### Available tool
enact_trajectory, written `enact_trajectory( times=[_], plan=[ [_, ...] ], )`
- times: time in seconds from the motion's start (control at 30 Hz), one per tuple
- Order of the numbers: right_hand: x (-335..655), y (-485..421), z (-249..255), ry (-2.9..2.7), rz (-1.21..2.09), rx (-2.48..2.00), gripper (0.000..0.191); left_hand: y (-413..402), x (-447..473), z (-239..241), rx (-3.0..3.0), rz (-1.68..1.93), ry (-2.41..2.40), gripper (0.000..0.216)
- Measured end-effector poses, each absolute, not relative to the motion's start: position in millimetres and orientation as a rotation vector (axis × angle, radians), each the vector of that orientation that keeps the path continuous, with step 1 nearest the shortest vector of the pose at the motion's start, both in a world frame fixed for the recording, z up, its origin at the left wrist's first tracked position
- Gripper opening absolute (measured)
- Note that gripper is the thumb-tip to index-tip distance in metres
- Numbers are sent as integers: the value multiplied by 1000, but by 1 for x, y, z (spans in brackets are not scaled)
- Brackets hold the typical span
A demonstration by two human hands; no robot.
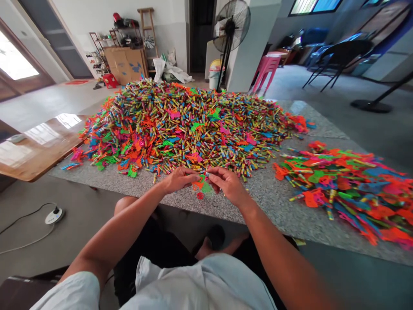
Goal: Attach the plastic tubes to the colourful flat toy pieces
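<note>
My left hand [182,178] is closed, thumb and fingers pinched at the top of a few thin plastic pieces over the table's near edge. An orange piece [197,186] and a green piece [205,185] hang there, with a small round red part [200,196] below them. Right beside it, my right hand [226,183] is closed in a pinch around something small and pale, mostly hidden by the fingertips. Just beyond both hands rises a large heap of small printed tubes [222,148], mixed with bright plastic shapes such as a green one [196,126].
The heap covers much of the grey speckled table [267,193]. A second pile of bright plastic pieces and tubes [348,185] lies at the right. A wooden table [41,150] adjoins at left; a standing fan [230,28] and pink stools [269,64] are behind.
</note>
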State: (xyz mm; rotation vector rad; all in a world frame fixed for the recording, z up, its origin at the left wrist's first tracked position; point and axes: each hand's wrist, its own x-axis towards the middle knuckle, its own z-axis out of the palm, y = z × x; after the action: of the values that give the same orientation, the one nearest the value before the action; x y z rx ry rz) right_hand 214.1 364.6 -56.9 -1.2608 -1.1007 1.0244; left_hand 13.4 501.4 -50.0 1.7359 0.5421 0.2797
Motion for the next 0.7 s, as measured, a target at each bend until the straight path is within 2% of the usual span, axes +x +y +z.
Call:
enact_trajectory(
  times=[0.2, 0.7],
  plan=[
    [214, 361, -57, -1115, 1024, -1245, 34, 497, 14, -49, 1784, 267, 552, 47],
    [220, 352, -63, -1163, 1106, -1340, 36, 492, 15, -49, 1855, 278, 574, 44]
  ],
)
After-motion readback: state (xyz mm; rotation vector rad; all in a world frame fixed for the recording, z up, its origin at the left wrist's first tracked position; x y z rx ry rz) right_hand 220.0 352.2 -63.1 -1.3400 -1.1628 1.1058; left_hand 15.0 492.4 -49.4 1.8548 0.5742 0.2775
